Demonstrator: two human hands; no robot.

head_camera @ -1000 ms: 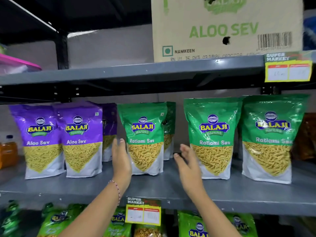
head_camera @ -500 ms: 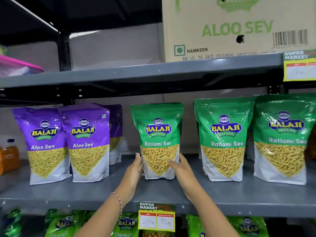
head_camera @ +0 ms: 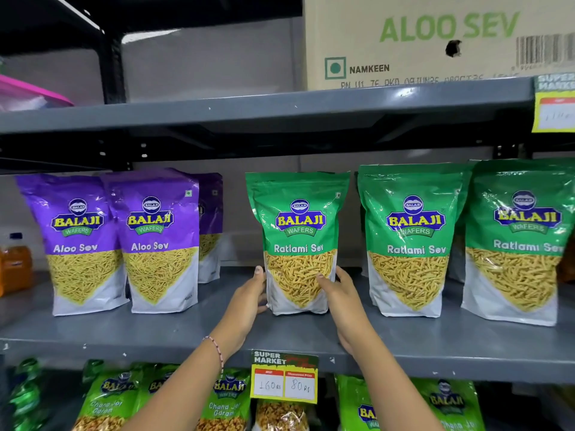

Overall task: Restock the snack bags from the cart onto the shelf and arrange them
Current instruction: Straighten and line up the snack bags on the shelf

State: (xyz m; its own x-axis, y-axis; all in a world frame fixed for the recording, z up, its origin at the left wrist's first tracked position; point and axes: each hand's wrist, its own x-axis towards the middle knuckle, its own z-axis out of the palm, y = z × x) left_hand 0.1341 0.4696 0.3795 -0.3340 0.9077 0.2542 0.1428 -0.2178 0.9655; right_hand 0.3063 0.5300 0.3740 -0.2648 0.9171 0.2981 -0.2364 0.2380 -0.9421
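Observation:
A green Ratlami Sev bag [head_camera: 298, 231] stands upright in the middle of the grey shelf [head_camera: 174, 331]. My left hand [head_camera: 247, 301] grips its lower left side and my right hand [head_camera: 343, 298] grips its lower right side, thumb on the front. Two more green Ratlami Sev bags [head_camera: 410, 241] [head_camera: 519, 241] stand to its right. Purple Aloo Sev bags [head_camera: 81, 244] [head_camera: 160, 241] stand to its left, with a third purple bag [head_camera: 211, 225] behind them. The cart is out of view.
An Aloo Sev carton [head_camera: 435, 38] sits on the upper shelf. A yellow price tag [head_camera: 284, 379] hangs on the shelf's front edge, another price tag [head_camera: 555, 104] at upper right. Green Chana Jor Garam bags [head_camera: 224, 402] fill the shelf below. An orange bottle [head_camera: 14, 262] stands far left.
Both hands closed in from either side onto the middle green bag and now hold its lower part. The second green bag seen behind it earlier is hidden now.

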